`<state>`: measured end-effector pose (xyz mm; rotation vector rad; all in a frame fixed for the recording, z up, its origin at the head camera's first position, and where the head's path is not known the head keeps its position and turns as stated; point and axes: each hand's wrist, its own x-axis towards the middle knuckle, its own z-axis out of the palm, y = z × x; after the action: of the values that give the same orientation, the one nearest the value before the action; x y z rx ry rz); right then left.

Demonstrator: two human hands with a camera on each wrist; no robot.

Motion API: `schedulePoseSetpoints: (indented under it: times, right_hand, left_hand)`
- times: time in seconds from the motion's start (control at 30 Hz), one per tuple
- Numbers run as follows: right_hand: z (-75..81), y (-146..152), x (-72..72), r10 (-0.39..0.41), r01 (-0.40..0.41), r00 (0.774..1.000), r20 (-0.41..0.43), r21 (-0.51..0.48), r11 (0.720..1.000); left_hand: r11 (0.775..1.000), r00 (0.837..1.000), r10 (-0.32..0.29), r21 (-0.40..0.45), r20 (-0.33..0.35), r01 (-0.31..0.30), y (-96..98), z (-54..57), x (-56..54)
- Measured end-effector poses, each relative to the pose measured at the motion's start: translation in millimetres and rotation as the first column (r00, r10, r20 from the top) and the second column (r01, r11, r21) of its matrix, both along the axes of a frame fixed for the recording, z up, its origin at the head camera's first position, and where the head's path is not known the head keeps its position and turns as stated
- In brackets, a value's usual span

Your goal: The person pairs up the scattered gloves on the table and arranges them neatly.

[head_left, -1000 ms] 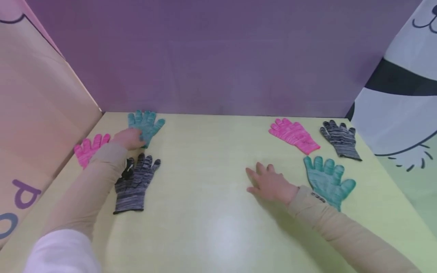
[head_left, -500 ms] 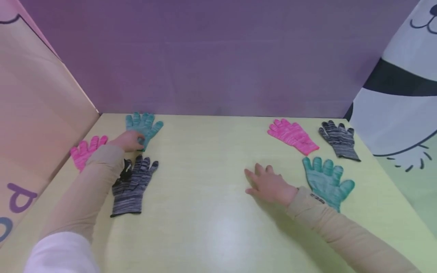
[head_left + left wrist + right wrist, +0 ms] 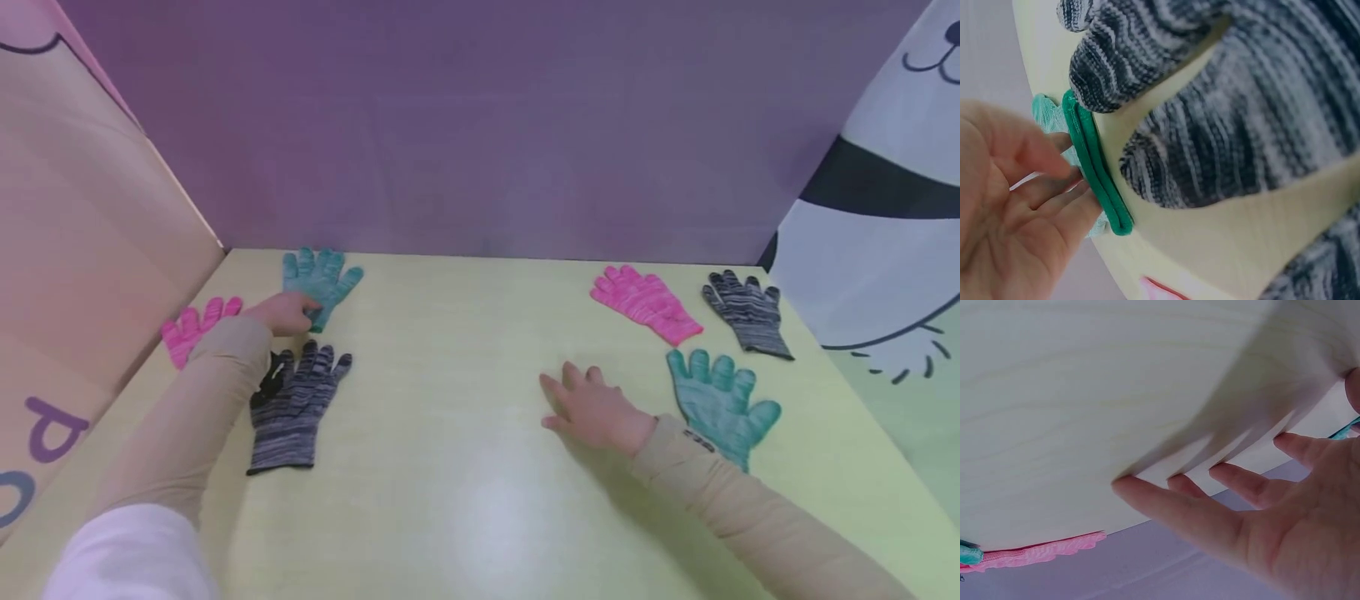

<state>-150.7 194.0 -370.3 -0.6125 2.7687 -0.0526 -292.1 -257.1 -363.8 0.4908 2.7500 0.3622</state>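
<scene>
My left hand reaches to the far left, its fingers touching a teal knit glove that lies palm-flat near the back edge. In the left wrist view the fingers lie at the glove's green cuff, thumb and fingers slightly bent and apart. A black-and-grey striped glove lies just below that hand; a pink glove is partly hidden behind the left sleeve. My right hand rests right of centre with fingers spread and fingertips on the table, holding nothing.
On the right lie a pink glove, a black-and-grey glove and a teal glove, its cuff partly behind the right sleeve. A purple panel stands along the back edge, with printed panels at both sides.
The left fingers have shifted slightly at the teal glove's cuff, with the index finger now reaching further over it. The right hand stays in place.
</scene>
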Motion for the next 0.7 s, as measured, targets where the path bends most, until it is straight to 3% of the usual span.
schedulePoseSetpoints:
  times: [0.37, 0.57, 0.7]
  right_hand:
    - [0.2, 1.5, 0.4, 0.018, -0.018, 1.0, -0.014, 0.003, 1.0]
    - [2.2, 2.4, 1.0, 0.027, -0.027, 0.999, -0.025, -0.007, 1.0]
    - [2.7, 2.2, 1.0, 0.035, -0.035, 0.999, -0.026, 0.005, 0.999]
  left_hand:
    - [0.996, 1.0, -0.007, -0.088, -0.006, 0.007, 4.0, 1.7, 1.9]
    - [0.997, 1.0, 0.019, -0.081, 0.005, -0.019, 3.9, 3.9, 3.9]
    - [0.996, 1.0, 0.024, -0.087, -0.017, -0.026, 4.2, -1.6, 1.7]
